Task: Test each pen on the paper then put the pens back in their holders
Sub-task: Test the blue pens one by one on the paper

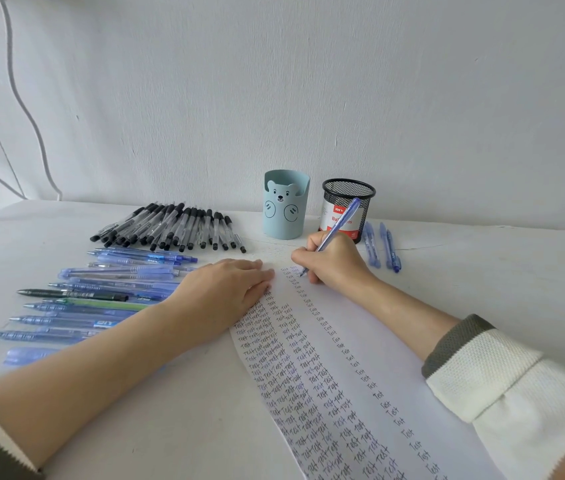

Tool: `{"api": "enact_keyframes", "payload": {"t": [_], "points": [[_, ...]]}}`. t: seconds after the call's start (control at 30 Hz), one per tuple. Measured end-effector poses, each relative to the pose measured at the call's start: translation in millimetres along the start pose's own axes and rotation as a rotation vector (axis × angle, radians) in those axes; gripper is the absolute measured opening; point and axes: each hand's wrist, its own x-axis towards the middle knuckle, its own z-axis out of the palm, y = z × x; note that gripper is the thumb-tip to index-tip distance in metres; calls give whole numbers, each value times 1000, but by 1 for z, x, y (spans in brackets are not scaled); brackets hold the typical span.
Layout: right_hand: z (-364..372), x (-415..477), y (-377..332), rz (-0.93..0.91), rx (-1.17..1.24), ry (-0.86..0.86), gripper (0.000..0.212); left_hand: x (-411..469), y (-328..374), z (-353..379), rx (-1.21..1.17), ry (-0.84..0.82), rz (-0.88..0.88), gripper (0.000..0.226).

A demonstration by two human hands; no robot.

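Fingers [300, 255], right hand [336, 263]: curled in a writing grip round the blue pen [338, 225], pinching it low on the barrel.

Blue pen: tip down on the paper [371, 344] at the head of the partly filled column of "Test" marks. Its long axis leans up and away from the tip, toward the right, and its top end crosses in front of the mesh holder [348, 194].

Paper: long sheet running from the near edge toward the holders; left columns dense with writing, right part bare.

Left hand [229, 289]: flat, fingers straight, pressing the sheet's far left corner; holds nothing.

Holders: mesh holder just beyond the right hand, with a red-and-white pack inside; bear holder [286, 206] beside it, to the left. Both look empty of pens.

Judgement: the right hand is the nearer to both holders, and a short lift along the pen's own lean would carry it to the mesh one.

Loose blue pens [383, 245]: a few lying right of the writing hand.

Black pens [173, 226]: row at far left of the bear holder.

Mixed pens [101, 296]: a spread, mostly blue, beside the left forearm, all on the white table [499, 271].
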Motion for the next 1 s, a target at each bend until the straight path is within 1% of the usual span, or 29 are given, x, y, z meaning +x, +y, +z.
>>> {"api": "enact_keyframes", "payload": {"t": [0.33,0.53,0.77,0.9,1.0], "points": [[-1,0,0,1,-2,9,27,0,0,0,-3,4,4,42],[-1,0,1,8,5,9,31,1,1,0,-2,0,1,42],[-1,1,1,6,-2,18,27,0,1,0,5,-4,6,42],[-1,2,3,10,0,26,31,0,1,-1,10,-10,13,43],[-1,1,2,3,-8,19,30,0,1,-1,19,-11,13,43]]}}
